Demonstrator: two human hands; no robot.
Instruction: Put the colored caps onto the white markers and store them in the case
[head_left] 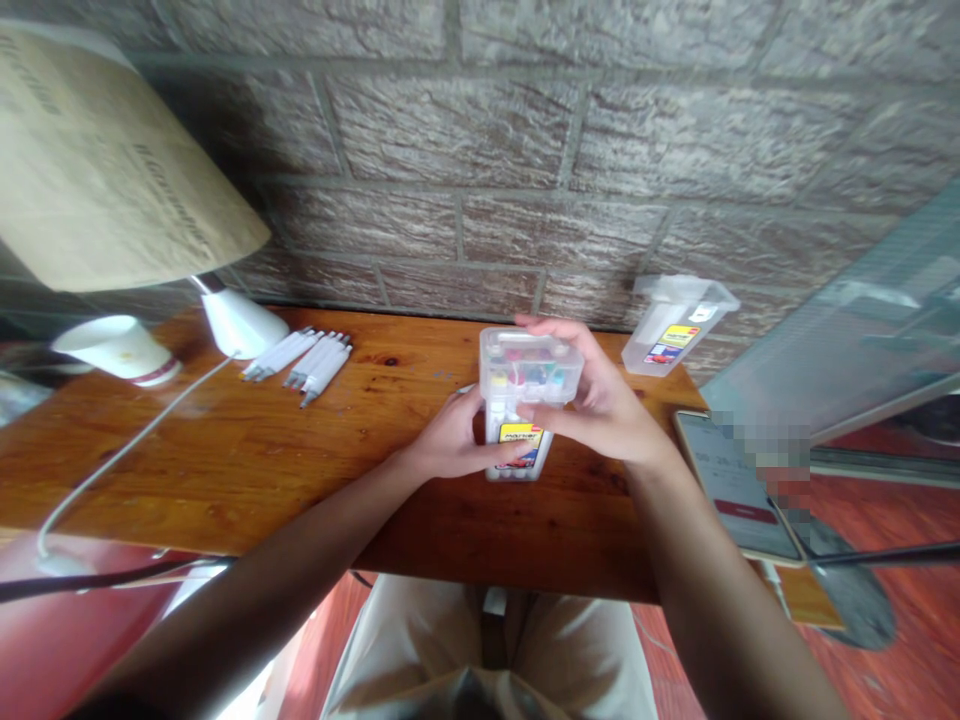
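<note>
A clear plastic marker case stands upright between my hands near the middle of the table, its lid on top. Coloured marker ends show through the lid, and a yellow and blue label is on the front. My left hand wraps round the lower left side, thumb across the label. My right hand grips the upper right side at the lid, thumb in front and fingers behind. To the left, two groups of grey-white markers lie on the table.
A second clear case stands at the back right. A tablet lies on the right edge. On the left are a lamp with a paper shade, its white cord and a paper cup. A brick wall rises behind the table.
</note>
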